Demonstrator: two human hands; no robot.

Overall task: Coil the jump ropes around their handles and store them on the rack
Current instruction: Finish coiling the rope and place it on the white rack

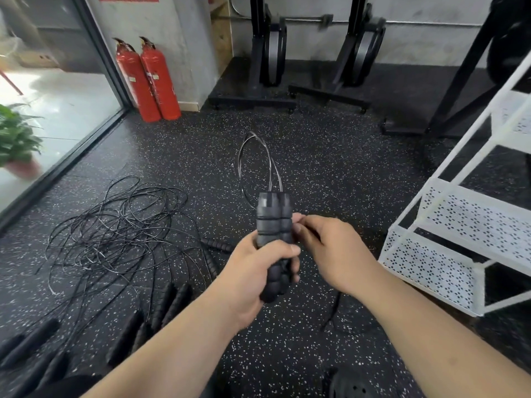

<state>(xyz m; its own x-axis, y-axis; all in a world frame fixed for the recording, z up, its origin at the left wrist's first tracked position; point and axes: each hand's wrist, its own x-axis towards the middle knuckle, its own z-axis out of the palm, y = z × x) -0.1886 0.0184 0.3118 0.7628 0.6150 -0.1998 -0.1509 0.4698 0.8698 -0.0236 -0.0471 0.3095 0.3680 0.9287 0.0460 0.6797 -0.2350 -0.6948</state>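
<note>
The left hand is closed in a fist around the lower half of two black foam handles, held side by side and upright in front of the body; the right hand touches the handles from the right, thumb and fingertips drawn together, pinching the thin cable just beside them. Dark bands cross the handles above the left thumb; whether they are ribs or turns of cable cannot be told. A slack loop of cable springs out past the handles' top ends, away from the body; another dark strand hangs below the right wrist.

The cable looks thin, light and springy, probably slick, so it would likely uncoil unless kept taut and pinned under a thumb. The foam handles offer the firm hold, best gripped low, leaving the upper part free for winding.

Left of the left hand, a tangled heap of loose jump ropes lies on the speckled black floor; spare handles lie near the left forearm. Near the right hand, to its right, stands the white perforated rack. Well beyond both hands are two red fire extinguishers and black equipment stands by the wall; a potted plant sits far left.
</note>
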